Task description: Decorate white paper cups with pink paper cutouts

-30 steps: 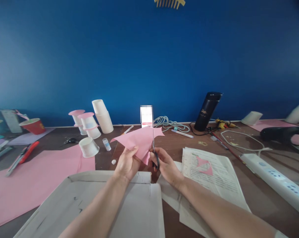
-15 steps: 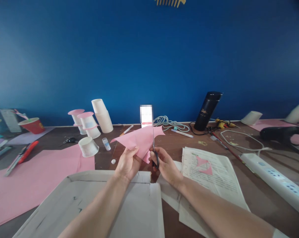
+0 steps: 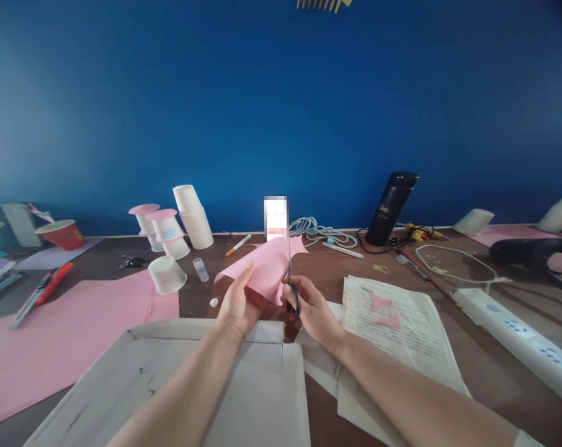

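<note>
My left hand (image 3: pixel 240 304) pinches a piece of pink paper (image 3: pixel 268 264) between thumb and fingers, above the middle of the table. The paper is bent, with a curved cut edge on its right side. In my right hand (image 3: pixel 316 310) is a pair of scissors (image 3: pixel 294 300) with dark handles, the fingers closed through the loops. The blades point away from me and lie against the right part of the paper. Whether the blades are parted is too fine to tell. Pink offcuts (image 3: pixel 384 310) rest on printed sheets (image 3: pixel 415 347) to the right.
A white board (image 3: pixel 257 397) lies close in front of me. Pink sheets (image 3: pixel 90 335), a utility knife (image 3: pixel 43 292) and white paper cups (image 3: pixel 167 275) are on the left. Rightward stand a black thermos (image 3: pixel 390 211) and a white power strip (image 3: pixel 518 338). A cable (image 3: pixel 318 231) lies coiled behind.
My left hand has shifted its hold, the thumb now higher on the paper. The paper has turned and curled slightly, its left corner lower and further right. The scissors have barely moved.
</note>
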`<action>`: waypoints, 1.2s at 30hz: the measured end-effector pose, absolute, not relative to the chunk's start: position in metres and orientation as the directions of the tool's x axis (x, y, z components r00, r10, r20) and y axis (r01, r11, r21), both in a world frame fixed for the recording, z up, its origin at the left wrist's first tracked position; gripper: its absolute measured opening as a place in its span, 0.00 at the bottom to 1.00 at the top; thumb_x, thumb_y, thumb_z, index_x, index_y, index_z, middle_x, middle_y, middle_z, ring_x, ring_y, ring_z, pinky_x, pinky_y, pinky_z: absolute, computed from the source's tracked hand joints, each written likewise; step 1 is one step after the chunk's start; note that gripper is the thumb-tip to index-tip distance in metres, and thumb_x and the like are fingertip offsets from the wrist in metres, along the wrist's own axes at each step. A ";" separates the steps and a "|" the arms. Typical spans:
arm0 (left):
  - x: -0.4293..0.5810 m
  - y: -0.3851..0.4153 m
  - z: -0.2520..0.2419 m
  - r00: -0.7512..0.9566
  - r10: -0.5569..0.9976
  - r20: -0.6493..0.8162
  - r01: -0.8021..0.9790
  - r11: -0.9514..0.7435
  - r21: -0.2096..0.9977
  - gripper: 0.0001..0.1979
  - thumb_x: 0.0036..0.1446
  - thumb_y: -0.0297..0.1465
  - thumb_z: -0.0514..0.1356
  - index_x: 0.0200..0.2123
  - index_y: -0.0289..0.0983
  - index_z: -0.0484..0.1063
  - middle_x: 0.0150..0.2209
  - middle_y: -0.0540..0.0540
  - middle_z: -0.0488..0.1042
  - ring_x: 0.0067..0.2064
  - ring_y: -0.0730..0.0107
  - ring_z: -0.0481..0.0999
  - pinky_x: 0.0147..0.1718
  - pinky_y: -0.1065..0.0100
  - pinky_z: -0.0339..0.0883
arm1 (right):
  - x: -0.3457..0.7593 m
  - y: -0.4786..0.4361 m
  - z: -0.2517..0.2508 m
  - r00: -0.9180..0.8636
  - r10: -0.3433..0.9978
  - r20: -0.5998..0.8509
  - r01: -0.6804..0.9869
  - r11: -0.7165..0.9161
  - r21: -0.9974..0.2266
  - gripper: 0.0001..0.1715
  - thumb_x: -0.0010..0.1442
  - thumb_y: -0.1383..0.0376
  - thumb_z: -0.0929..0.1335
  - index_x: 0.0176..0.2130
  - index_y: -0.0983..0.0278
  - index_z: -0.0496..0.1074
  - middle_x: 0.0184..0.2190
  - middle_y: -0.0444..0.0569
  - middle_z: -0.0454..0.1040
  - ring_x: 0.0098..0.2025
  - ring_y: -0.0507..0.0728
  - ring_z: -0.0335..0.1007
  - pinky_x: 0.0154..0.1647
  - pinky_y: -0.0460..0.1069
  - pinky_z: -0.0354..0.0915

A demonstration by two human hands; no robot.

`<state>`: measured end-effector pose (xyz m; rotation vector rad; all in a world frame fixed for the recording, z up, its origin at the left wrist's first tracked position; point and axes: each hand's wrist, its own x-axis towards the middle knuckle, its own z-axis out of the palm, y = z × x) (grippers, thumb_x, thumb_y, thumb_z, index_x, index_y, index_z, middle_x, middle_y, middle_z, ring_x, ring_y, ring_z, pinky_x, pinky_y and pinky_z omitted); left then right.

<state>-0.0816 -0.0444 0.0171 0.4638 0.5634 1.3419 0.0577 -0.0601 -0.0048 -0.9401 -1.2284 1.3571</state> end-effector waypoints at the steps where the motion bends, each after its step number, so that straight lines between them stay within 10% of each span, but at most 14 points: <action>1: -0.082 -0.044 0.017 0.164 0.979 -0.121 -0.759 0.204 0.619 0.17 0.53 0.30 0.60 0.46 0.29 0.71 0.41 0.34 0.77 0.42 0.51 0.78 0.42 0.54 0.72 | 0.058 -0.060 -0.005 -0.160 0.983 0.084 -0.180 0.054 -0.982 0.21 0.54 0.49 0.68 0.40 0.61 0.66 0.25 0.42 0.68 0.24 0.49 0.60 0.21 0.44 0.58; 36: -0.091 -0.037 0.013 -0.003 0.996 -0.086 -0.642 0.064 0.764 0.23 0.41 0.29 0.70 0.44 0.30 0.74 0.38 0.39 0.79 0.41 0.54 0.78 0.45 0.58 0.70 | 0.059 -0.064 -0.001 -0.182 0.979 0.091 -0.173 0.059 -0.983 0.19 0.55 0.50 0.68 0.36 0.62 0.64 0.21 0.38 0.63 0.20 0.47 0.54 0.17 0.43 0.50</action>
